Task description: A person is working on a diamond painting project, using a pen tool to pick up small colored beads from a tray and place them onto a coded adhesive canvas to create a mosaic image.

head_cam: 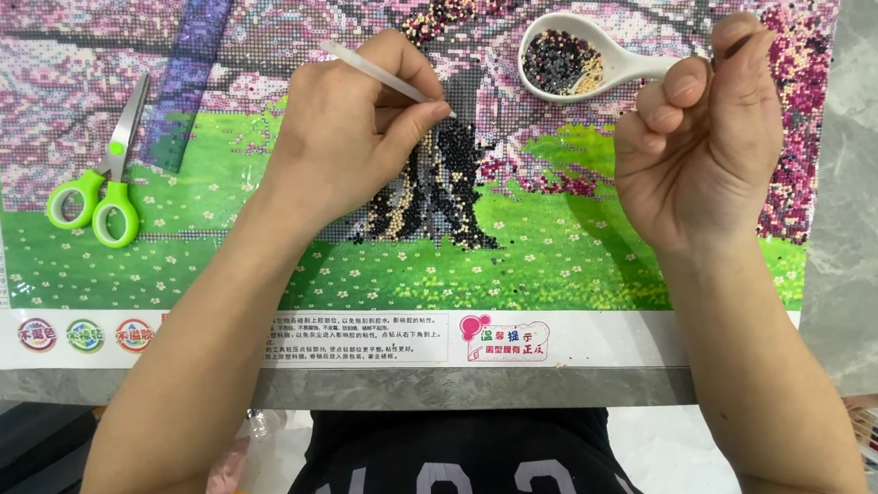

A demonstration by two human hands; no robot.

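Canvas (579, 240) of tiny beads lies flat on the grey worktop (860, 255), its printed lower border at the near edge. My left hand (353, 131) is pinched shut on a thin white pen (375, 72), tip down on the dark tree trunk. My right hand (703, 133) curls closed beside the white bead tray (640, 66), touching its handle. Green-handled scissors (105, 179) lie well apart at the left. Bare stone shows right of the canvas.
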